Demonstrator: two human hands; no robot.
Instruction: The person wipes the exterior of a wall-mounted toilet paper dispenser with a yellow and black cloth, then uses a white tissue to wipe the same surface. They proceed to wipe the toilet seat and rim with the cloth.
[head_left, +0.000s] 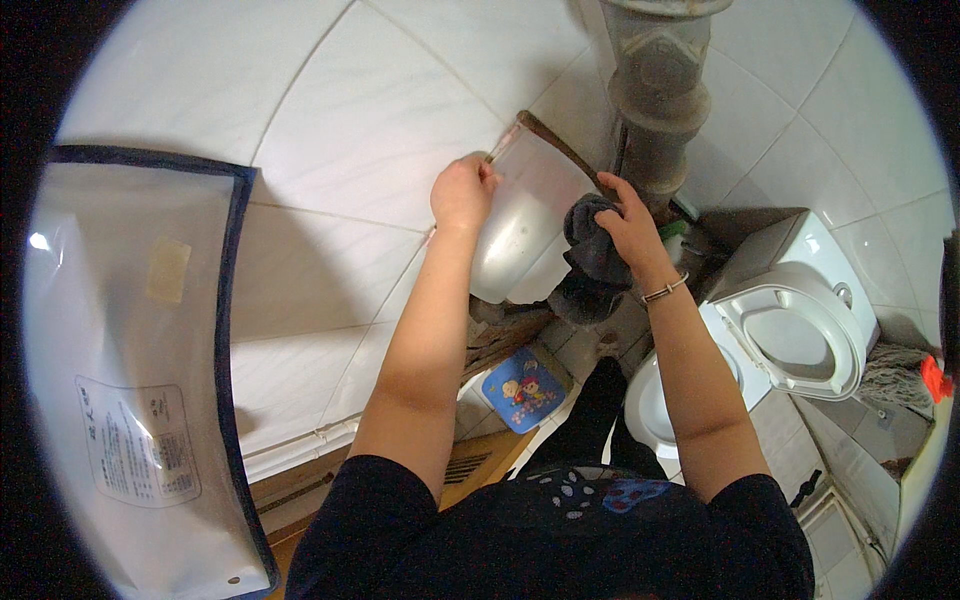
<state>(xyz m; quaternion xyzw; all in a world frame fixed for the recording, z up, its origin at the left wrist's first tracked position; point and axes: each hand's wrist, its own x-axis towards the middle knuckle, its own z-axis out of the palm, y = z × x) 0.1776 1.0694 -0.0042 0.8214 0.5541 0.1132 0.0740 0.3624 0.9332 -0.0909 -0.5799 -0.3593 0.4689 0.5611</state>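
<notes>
My left hand (465, 193) pinches the left edge of a translucent plastic sheet (525, 210) with a dark border along its upper right side. The sheet lies in front of the white tiled wall, its lower end curving down. My right hand (630, 229) is closed on a bunched dark grey cloth (592, 232) at the sheet's right edge, with the index finger reaching toward the dark border. Part of the cloth hangs below the hand. What lies behind the sheet is hidden.
A thick grey pipe (656, 97) stands beside the sheet. To the right is a toilet (799, 334) with its seat raised, near a grey mop head (892, 375). A blue-topped stool (525, 390) stands below. A dark-edged plastic cover (142, 322) hangs at left.
</notes>
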